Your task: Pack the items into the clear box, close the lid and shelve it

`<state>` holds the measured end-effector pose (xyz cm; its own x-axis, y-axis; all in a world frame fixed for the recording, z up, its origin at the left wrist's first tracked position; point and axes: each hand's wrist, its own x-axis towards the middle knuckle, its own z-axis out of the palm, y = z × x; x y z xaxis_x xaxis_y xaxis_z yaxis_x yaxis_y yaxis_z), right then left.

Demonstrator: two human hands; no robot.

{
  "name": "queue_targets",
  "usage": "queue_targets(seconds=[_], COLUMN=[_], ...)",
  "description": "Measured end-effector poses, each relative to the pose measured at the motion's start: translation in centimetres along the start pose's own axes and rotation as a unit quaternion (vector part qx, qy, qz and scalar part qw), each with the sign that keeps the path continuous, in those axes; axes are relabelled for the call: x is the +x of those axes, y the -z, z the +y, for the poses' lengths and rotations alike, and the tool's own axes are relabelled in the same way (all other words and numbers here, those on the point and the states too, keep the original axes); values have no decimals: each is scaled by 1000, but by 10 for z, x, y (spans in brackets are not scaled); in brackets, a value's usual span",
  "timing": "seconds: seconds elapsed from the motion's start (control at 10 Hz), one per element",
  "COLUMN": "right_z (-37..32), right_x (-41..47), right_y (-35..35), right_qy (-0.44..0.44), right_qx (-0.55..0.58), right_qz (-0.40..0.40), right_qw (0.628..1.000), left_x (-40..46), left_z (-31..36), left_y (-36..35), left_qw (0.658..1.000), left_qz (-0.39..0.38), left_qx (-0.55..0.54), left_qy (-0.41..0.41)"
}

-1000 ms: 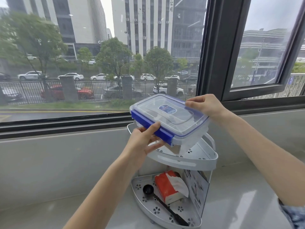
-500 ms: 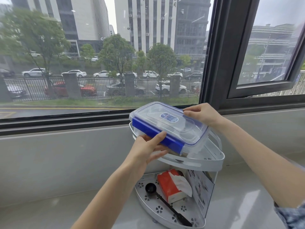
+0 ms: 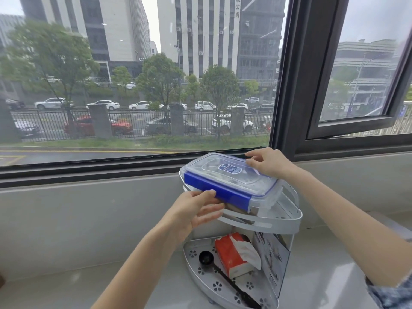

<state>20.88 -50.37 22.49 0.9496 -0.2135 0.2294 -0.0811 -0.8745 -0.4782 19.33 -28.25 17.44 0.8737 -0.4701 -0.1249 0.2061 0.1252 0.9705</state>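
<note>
While one clear box [image 3: 231, 178] apparently rests on the shelf [image 3: 287, 219], left hand [image 3: 196, 210] and right hand [image 3: 269, 162] grip it.

Clear box [image 3: 229, 181] contents unreadable through lid, and its underside is hidden by left hand [image 3: 196, 210] and shelf rim [image 3: 267, 224]. Right hand [image 3: 269, 162] fingertips hidden behind box's far edge. Black scoop [image 3: 206, 257] handle end cut off at bottom edge. Lid label text too small to read.
</note>
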Motion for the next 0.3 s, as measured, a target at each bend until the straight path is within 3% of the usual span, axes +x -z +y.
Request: queue_targets(seconds=[0.1, 0.3], right_z=[-7, -43], right_x=[-4, -24], right_y=[4, 26], right_qy=[5, 49], right_qx=[-5, -31], right_qz=[-16, 22], right_qw=[1000, 998], left_x=[-4, -28], left_z=[4, 37], left_y=[7, 25], left_qw=[998, 984], left_qz=[-9, 42], left_qx=[63, 166], left_qy=[13, -49])
